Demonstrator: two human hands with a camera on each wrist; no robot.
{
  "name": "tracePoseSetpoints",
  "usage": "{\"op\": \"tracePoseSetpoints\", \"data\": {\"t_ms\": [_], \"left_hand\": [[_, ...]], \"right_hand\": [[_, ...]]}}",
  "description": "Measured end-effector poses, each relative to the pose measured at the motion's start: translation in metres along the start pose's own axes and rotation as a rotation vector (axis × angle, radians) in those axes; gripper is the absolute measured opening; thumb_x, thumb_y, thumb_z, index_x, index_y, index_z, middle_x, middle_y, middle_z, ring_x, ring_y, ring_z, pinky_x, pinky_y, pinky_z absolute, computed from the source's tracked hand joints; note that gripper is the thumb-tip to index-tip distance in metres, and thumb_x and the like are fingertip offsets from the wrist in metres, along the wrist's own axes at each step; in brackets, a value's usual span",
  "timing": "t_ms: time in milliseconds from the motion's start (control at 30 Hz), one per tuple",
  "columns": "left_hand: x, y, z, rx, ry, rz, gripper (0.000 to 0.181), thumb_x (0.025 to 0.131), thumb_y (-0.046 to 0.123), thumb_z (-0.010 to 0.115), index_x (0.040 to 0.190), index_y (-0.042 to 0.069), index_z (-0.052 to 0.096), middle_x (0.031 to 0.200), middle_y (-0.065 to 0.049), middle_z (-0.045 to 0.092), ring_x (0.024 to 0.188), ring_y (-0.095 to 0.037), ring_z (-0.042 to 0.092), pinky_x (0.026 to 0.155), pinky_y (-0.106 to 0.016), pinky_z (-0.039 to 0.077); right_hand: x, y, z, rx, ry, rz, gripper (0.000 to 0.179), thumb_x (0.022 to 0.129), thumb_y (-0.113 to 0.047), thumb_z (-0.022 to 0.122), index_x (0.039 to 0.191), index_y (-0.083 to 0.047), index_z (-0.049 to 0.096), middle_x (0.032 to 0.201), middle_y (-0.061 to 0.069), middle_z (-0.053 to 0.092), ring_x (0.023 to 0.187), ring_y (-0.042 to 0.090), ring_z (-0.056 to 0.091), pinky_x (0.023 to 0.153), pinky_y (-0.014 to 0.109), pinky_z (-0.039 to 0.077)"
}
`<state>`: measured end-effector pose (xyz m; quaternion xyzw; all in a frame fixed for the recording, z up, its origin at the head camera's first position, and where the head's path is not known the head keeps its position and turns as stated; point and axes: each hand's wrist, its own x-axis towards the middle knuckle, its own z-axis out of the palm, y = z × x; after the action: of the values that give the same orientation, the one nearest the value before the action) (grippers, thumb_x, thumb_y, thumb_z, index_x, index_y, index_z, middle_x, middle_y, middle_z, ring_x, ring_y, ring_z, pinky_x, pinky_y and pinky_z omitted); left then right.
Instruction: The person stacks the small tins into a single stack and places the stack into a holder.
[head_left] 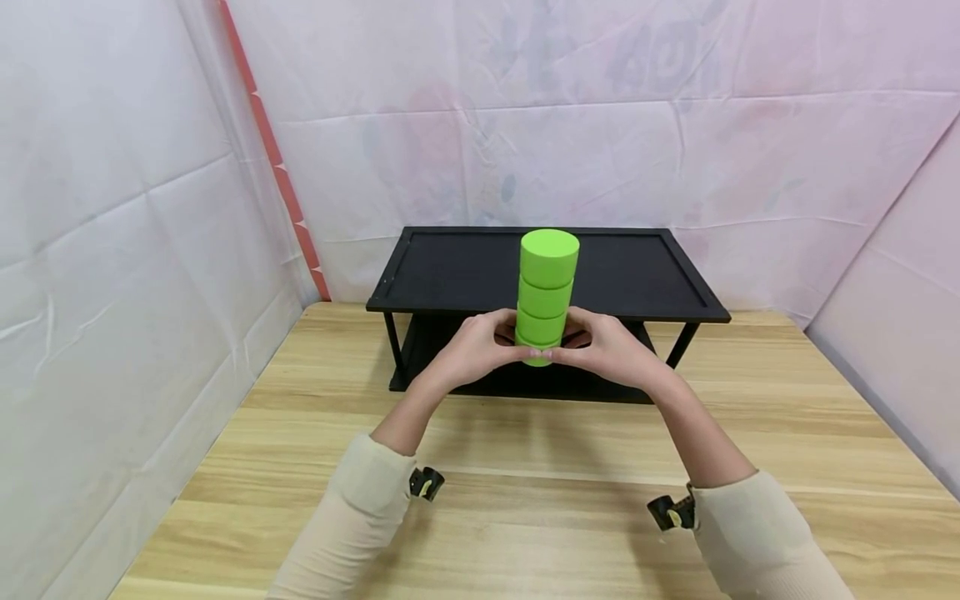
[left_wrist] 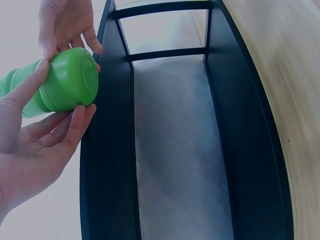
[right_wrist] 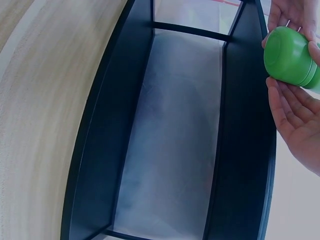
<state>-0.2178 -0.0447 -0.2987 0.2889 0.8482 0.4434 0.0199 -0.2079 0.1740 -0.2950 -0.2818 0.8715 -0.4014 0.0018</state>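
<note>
A bright green cylinder with ring-like grooves stands upright between both hands in the head view, in front of the black two-tier rack. My left hand grips its lower part from the left, and my right hand from the right, thumbs meeting at the near side. Seen from the left wrist, the rounded base of the green cylinder shows between the thumb and fingers of the left hand. The right wrist view shows the right hand around the same base, beside the rack's upper board.
The black rack stands on the wooden table near the back, its lower board below the hands. White sheeting hangs on the left, the back and the right. A red strip runs down the left back corner.
</note>
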Motion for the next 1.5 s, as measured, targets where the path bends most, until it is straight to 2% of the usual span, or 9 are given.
{"op": "tracePoseSetpoints", "data": {"t_ms": [400,667,1500], "left_hand": [[0.0021,0.0017,-0.0019,0.003,-0.001,0.002,0.047,0.081,0.027,0.072,0.121,0.009,0.056,0.104,0.0,0.06,0.089,-0.008,0.058,0.073,-0.022,0.049],[0.0035,0.0021,-0.0036,0.006,-0.002,0.004,0.049,0.082,0.027,0.071,0.124,0.009,0.054,0.108,0.0,0.059,0.092,-0.008,0.057,0.075,-0.022,0.049],[0.0078,0.0068,-0.0078,0.008,-0.001,0.005,0.049,0.081,0.028,0.072,0.122,0.009,0.055,0.106,0.001,0.059,0.09,-0.008,0.058,0.074,-0.022,0.049]], "right_hand": [[0.0014,-0.0021,-0.0036,0.002,0.007,-0.013,0.051,0.083,-0.028,0.07,0.124,-0.006,0.051,0.106,0.006,0.059,0.092,0.018,0.058,0.075,0.037,0.05],[0.0026,-0.0047,-0.0051,0.01,0.009,0.007,0.047,0.082,-0.028,0.071,0.12,-0.006,0.054,0.102,0.006,0.06,0.092,0.018,0.058,0.077,0.036,0.05],[0.0051,-0.0059,-0.009,0.016,0.028,0.007,0.052,0.082,-0.029,0.071,0.124,-0.006,0.052,0.106,0.007,0.059,0.094,0.019,0.058,0.077,0.038,0.05]]}}
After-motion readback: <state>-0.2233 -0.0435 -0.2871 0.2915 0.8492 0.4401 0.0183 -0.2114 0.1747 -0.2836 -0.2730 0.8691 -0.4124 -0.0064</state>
